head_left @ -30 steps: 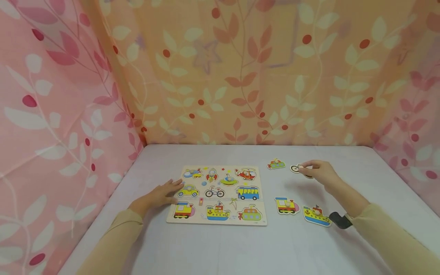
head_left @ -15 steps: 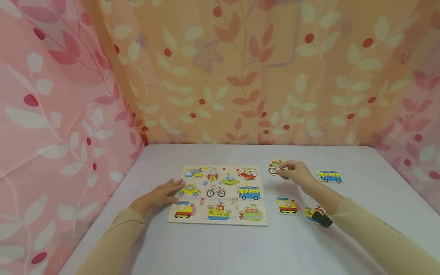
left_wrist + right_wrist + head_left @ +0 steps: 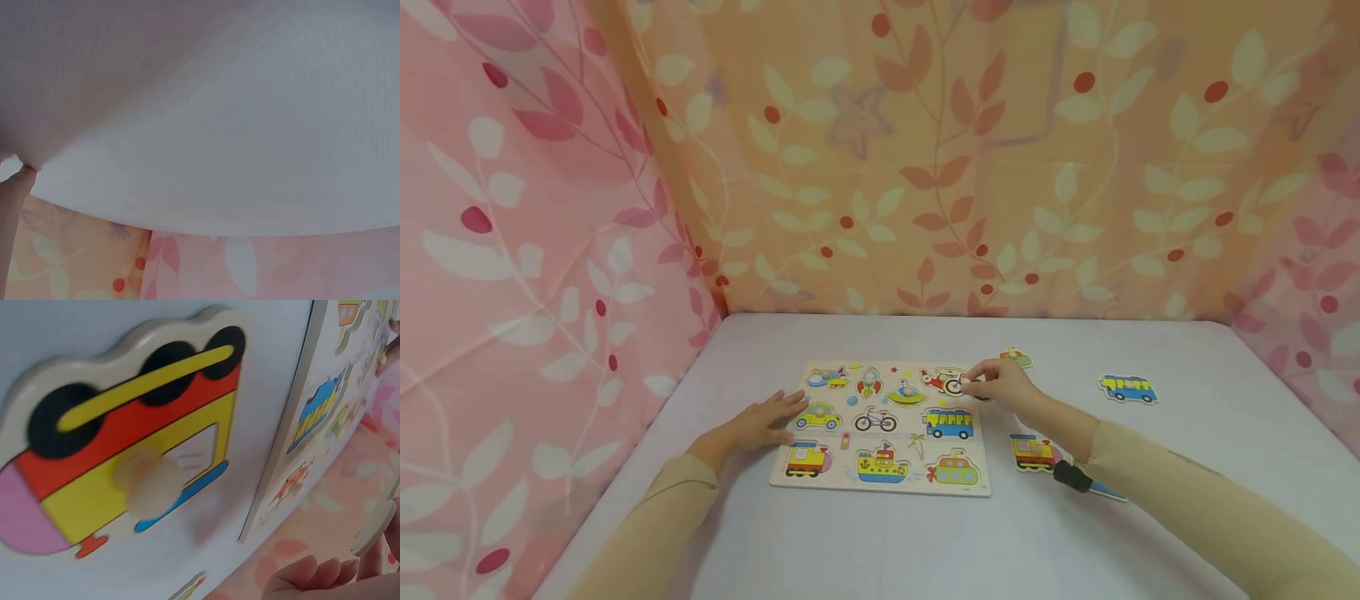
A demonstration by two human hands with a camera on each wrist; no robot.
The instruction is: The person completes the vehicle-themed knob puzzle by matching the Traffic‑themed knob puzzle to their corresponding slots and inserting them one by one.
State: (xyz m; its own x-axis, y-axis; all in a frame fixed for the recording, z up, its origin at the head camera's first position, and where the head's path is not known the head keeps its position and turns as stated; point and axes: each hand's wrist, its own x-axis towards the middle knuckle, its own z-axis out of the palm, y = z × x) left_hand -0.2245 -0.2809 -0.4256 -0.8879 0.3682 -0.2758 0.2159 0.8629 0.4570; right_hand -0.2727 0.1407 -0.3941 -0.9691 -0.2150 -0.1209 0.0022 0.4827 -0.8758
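Above the upper right corner of the wooden puzzle board (image 3: pixel 880 479), my right hand (image 3: pixel 1011 392) pinches the bicycle puzzle piece (image 3: pixel 955 385). The piece partly covers the helicopter picture, and its pale edge shows in the right wrist view. My left hand (image 3: pixel 756 427) rests at the board's left edge, fingers relaxed and touching it; only a fingertip (image 3: pixel 28 175) shows in the left wrist view. On the board, a printed bicycle (image 3: pixel 876 420) lies in the middle row, between the yellow car (image 3: pixel 818 416) and the blue bus picture (image 3: pixel 948 423).
Loose on the table (image 3: pixel 880 550), right of the board, lie a train piece (image 3: pixel 1032 452), a bus piece (image 3: pixel 1127 388) and a submarine piece (image 3: pixel 1017 358). A boat piece (image 3: pixel 1108 492) is mostly hidden by the right forearm and its black wrist camera (image 3: pixel 1071 477). Floral curtains surround the table.
My right hand has carried the bicycle piece leftward from the table's right side to over the board, uncovering the bus piece. My left hand has stayed at the board's edge.
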